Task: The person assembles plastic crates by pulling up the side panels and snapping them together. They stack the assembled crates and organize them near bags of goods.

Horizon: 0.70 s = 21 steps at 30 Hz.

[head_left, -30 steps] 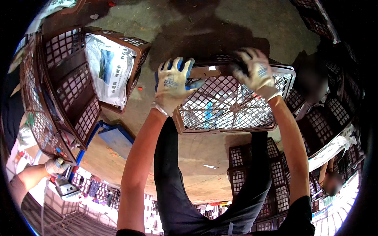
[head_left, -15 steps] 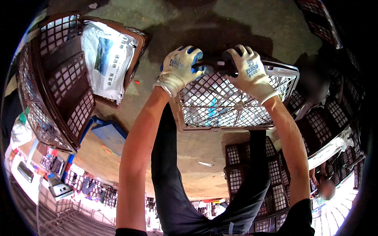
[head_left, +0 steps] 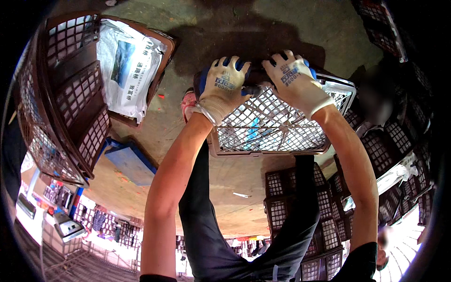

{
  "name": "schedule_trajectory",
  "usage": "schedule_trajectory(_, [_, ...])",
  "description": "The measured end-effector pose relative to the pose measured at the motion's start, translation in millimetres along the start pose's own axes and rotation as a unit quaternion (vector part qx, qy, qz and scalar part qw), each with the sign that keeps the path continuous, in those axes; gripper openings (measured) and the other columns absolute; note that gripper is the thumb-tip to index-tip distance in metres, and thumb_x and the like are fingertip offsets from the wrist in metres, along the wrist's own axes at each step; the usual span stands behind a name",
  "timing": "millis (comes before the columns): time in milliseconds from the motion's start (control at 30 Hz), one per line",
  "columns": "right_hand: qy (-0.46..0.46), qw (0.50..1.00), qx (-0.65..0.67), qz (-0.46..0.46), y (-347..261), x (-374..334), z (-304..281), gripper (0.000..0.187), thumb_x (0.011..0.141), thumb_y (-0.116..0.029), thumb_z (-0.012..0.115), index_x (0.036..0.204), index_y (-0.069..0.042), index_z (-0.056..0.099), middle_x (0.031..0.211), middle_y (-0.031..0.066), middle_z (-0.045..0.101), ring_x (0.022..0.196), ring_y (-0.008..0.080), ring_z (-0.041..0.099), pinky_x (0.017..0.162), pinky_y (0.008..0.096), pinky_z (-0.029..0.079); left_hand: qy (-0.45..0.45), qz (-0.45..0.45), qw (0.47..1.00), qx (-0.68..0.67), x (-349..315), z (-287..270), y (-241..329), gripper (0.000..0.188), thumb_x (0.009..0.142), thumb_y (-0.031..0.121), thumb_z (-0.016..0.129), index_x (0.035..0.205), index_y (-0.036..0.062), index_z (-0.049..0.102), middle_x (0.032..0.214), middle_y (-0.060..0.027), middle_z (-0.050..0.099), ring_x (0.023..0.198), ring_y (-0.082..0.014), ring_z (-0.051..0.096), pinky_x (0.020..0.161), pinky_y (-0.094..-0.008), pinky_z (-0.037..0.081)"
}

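Observation:
A brown plastic lattice crate (head_left: 277, 152) lies in front of my legs, with white and blue stuff showing through its mesh. Both my hands wear white knit gloves with blue on the finger side. My left hand (head_left: 223, 87) grips the crate's far edge at its left part, fingers over the rim and thumb pointing inward. Near that thumb is a small dark piece I cannot make out. Further right, my right hand (head_left: 295, 82) holds the same edge, its fingers lying over the rim. The undersides of the fingers are hidden.
To the left stand brown crates (head_left: 75, 89), one holding a white printed sack (head_left: 126, 70). A blue flat piece (head_left: 131, 162) lies on the floor below them. More stacked crates (head_left: 329, 211) fill the right side. A pinkish-red thing (head_left: 189, 103) shows beside my left wrist.
My left hand has turned and shifted right, its fingers now pointing away over the rim. My right hand has rotated slightly and moved a little left. The crate has hardly moved.

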State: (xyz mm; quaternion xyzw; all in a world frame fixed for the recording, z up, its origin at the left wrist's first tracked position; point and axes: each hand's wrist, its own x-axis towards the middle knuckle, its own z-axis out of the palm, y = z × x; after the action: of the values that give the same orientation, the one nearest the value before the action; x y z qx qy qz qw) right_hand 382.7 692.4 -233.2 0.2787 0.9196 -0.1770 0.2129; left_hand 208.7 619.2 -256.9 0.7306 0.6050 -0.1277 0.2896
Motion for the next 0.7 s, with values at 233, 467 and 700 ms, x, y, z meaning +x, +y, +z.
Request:
schedule_trajectory(233, [-0.077,0.996,-0.028,0.024,-12.7,-0.3,6.8,0.041,0.086,-0.021,0.054,0.123,-0.004,0.052,0.108,0.0166,0.060,0.102,0.0319,0.057,0.085,0.0410,0.046,-0.009,0.007,0.999,-0.050,4.5,-2.6,2.8,0.067,0.073,0.043,0.071,0.130,0.0168,0.046,0.128,-0.0126,0.046,0.120,-0.0347,0.044,0.102,-0.0448,0.036])
schedule_trajectory(467, [-0.033,0.999,-0.014,-0.028,-10.4,-19.3,7.1,0.046,0.085,-0.018,0.053,0.129,-0.006,0.047,0.128,0.0185,0.047,0.114,0.0337,0.049,0.097,0.0448,0.038,0.061,0.043,0.995,-0.069,-1.1,23.8,-14.3,0.056,0.070,0.044,0.071,0.117,0.0161,0.055,0.115,-0.0092,0.056,0.110,-0.0302,0.053,0.098,-0.0410,0.040])
schedule_trajectory(700, [-0.050,0.997,-0.066,-0.005,-23.5,-13.4,11.9,0.044,0.084,-0.017,0.055,0.126,-0.006,0.046,0.124,0.0187,0.050,0.115,0.0331,0.050,0.093,0.0425,0.043,0.002,0.036,0.993,-0.116,-9.1,26.5,-18.8,0.055,0.069,0.045,0.072,0.112,0.0159,0.057,0.114,-0.0085,0.058,0.106,-0.0295,0.057,0.094,-0.0402,0.044])
